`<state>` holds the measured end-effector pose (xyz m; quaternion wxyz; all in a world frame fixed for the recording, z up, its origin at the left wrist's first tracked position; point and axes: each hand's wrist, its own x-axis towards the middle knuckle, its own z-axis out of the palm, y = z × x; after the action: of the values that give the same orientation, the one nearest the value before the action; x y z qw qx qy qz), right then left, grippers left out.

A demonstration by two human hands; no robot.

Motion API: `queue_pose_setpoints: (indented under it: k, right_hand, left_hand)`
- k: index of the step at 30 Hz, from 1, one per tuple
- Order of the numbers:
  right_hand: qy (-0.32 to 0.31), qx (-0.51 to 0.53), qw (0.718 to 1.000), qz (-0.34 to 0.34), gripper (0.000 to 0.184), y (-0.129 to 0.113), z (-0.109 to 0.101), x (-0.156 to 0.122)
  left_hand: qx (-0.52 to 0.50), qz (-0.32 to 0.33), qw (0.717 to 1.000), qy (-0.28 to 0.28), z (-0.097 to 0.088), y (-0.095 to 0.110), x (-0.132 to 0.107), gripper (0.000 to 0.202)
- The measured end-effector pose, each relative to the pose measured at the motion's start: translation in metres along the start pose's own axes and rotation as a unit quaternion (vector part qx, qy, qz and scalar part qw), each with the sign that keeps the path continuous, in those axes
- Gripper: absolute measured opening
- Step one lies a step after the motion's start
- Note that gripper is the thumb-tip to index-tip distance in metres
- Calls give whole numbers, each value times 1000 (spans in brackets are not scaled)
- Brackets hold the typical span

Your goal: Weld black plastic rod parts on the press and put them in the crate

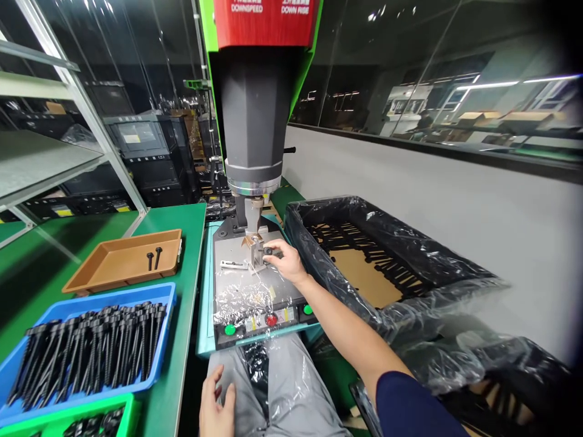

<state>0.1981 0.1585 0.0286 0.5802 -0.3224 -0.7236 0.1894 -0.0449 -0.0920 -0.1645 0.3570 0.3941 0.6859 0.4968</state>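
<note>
My right hand (pixel 288 261) reaches to the metal fixture (pixel 257 255) on the press plate, just below the press's horn (pixel 253 215). Between its thumb and fingertips is a small black part with a round end (pixel 268 250), held against the fixture's right side; the fingers hide some of it. My left hand (pixel 217 403) hangs over my lap, near the left thigh, its thumb and fingers apart and nothing in it. A small metal bar (pixel 234 265) lies on the plate left of the fixture.
Left on the green table stand a brown tray (pixel 109 285) with two black pieces, a blue tray (pixel 172 303) full of long black ribbed pieces, and a green bin (pixel 132 413). Green buttons (pixel 230 329) and a red button (pixel 271 320) front the press. Right is a plastic-lined crate (pixel 401 237).
</note>
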Motion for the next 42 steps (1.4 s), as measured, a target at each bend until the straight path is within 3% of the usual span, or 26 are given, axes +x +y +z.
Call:
queue_pose_setpoints:
  k: [4, 7, 10, 13, 16, 18, 25, 28, 30, 33, 36, 39, 42]
  right_hand:
    - [-4, 10, 999, -33, 24, -33, -8, -11]
    - [-13, 46, 999, -7, 26, -51, -3, -22]
    - [-15, 167, 982, 87, 29, -69, 16, -43]
    - [-24, 326, 914, 241, 32, -92, 40, -72]
    - [-34, 423, 833, 357, 32, -111, 56, -96]
    - [-43, 444, 805, 391, 32, -119, 64, -105]
    - [-174, 434, 785, 406, 34, -126, 83, -107]
    - [-140, 425, 790, 418, 36, -123, 80, -100]
    - [-113, 414, 798, 423, 35, -120, 74, -98]
    - [-121, 390, 804, 431, 33, -116, 65, -104]
    - [-160, 362, 810, 432, 35, -117, 58, -117]
    - [-179, 343, 813, 436, 36, -117, 51, -128]
    - [-179, 323, 818, 440, 37, -112, 43, -137]
  left_hand:
    - [56, 132, 989, -40, 2, 55, -3, 36]
    - [72, 244, 964, -74, 5, 105, 2, 29]
    - [82, 329, 939, -60, 5, 146, 7, 33]
    - [106, 372, 921, -40, 0, 167, 7, 38]
    - [130, 370, 918, -55, -9, 173, 2, 30]
    - [148, 360, 919, -62, -18, 172, -2, 23]
    - [265, 281, 915, -113, -58, 174, -17, 26]
    - [300, 225, 923, -90, -91, 182, -12, 25]
    - [336, 185, 923, -22, -120, 186, 1, 25]
    - [393, 111, 909, 87, -166, 185, 35, 27]
    - [432, 55, 890, 131, -200, 174, 78, 30]
    - [437, 9, 891, 119, -212, 160, 112, 28]
    - [435, -3, 895, 102, -210, 148, 130, 23]
